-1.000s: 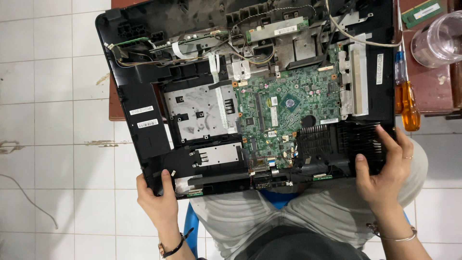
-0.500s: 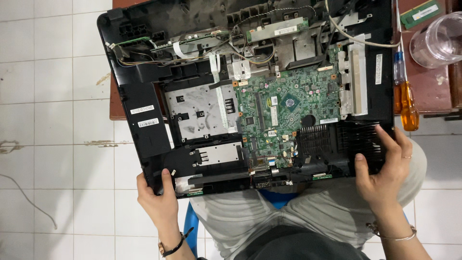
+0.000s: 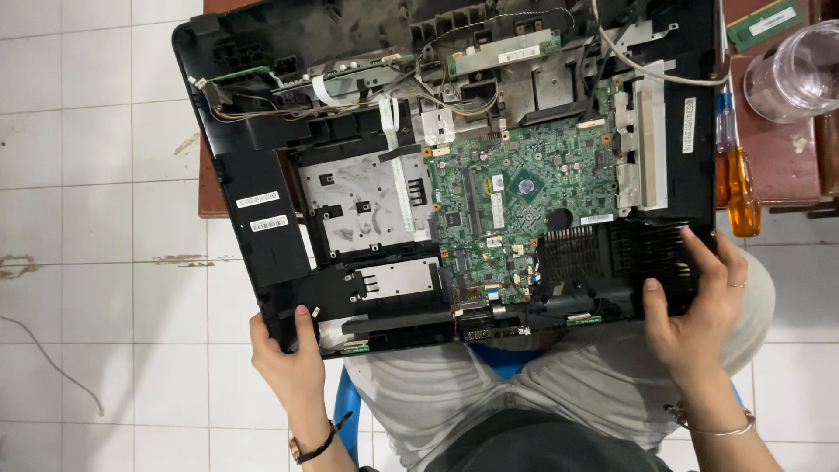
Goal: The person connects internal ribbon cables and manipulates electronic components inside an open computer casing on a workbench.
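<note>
A large black computer chassis (image 3: 262,236) lies open across a small wooden table and my lap. Inside it sit a green circuit board (image 3: 516,201), silver metal plates (image 3: 358,201) and loose cables. My left hand (image 3: 293,363) grips the near left edge of the chassis, thumb on top. My right hand (image 3: 699,310) holds the near right corner, fingers spread over the black vented grille (image 3: 603,253).
An orange-handled screwdriver (image 3: 741,197) lies on the brown table (image 3: 791,162) right of the chassis. A clear plastic cup (image 3: 795,70) and a green memory stick (image 3: 765,22) sit at the far right. White floor tiles lie to the left. A blue stool shows under my legs.
</note>
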